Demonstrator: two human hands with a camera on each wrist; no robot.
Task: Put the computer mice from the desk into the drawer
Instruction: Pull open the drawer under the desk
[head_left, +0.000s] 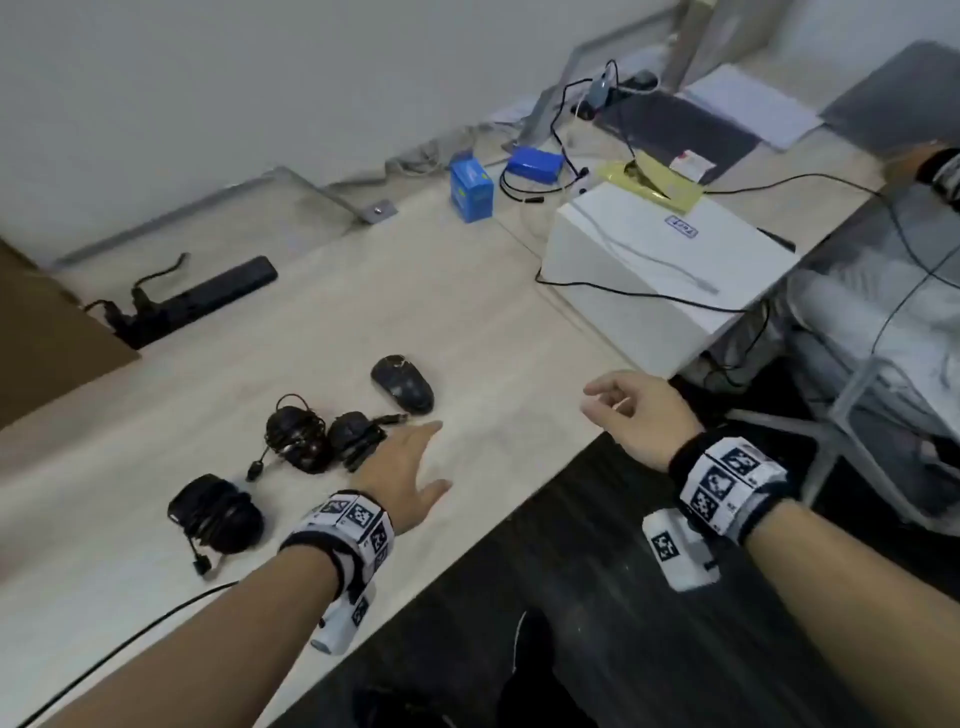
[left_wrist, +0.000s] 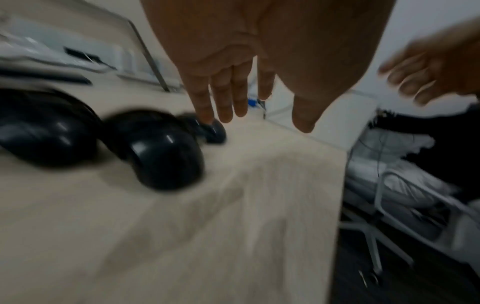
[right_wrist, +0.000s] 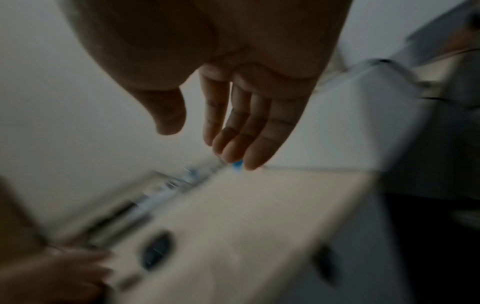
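Several black computer mice lie on the pale desk (head_left: 493, 332). A bare one (head_left: 402, 382) is farthest out, two with wrapped cables (head_left: 298, 439) (head_left: 356, 436) sit side by side, and another (head_left: 218, 512) is nearest. My left hand (head_left: 441, 457) hovers open just right of the wrapped pair, fingers straight and pointing at the bare mouse (left_wrist: 210, 129). It holds nothing. My right hand (head_left: 597, 400) hangs relaxed and empty over the desk's front edge. The blurred right wrist view shows its loose fingers (right_wrist: 233, 144) above the desk. No drawer is in view.
A white box (head_left: 665, 260) with cables over it stands at the right. Behind it are a blue carton (head_left: 470, 187) and a blue battery pack (head_left: 535, 161). A black power strip (head_left: 197, 301) and cardboard (head_left: 47, 332) lie left. A chair (head_left: 857, 364) stands right.
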